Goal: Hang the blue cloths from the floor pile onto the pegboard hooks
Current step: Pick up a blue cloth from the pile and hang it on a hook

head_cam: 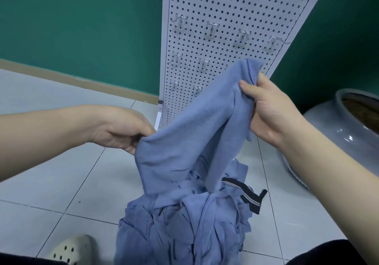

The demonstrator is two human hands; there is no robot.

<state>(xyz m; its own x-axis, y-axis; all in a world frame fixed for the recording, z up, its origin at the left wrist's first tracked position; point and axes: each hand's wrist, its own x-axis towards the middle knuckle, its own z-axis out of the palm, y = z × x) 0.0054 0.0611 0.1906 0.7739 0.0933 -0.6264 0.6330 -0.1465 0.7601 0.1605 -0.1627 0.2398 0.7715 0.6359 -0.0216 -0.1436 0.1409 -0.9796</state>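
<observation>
Holding one blue cloth (184,133) stretched between a left hand (121,129) grip and a higher right hand (272,109) grip, probably to find an edge for the pegboard hooks (213,28) just beyond, pile (184,223) right below.

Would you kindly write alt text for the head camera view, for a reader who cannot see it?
Both hands lift a blue cloth from the pile of blue cloths on the tiled floor: the left hand grips a lower edge, the right hand pinches the top corner. Behind stands a white pegboard with bare metal hooks.
</observation>
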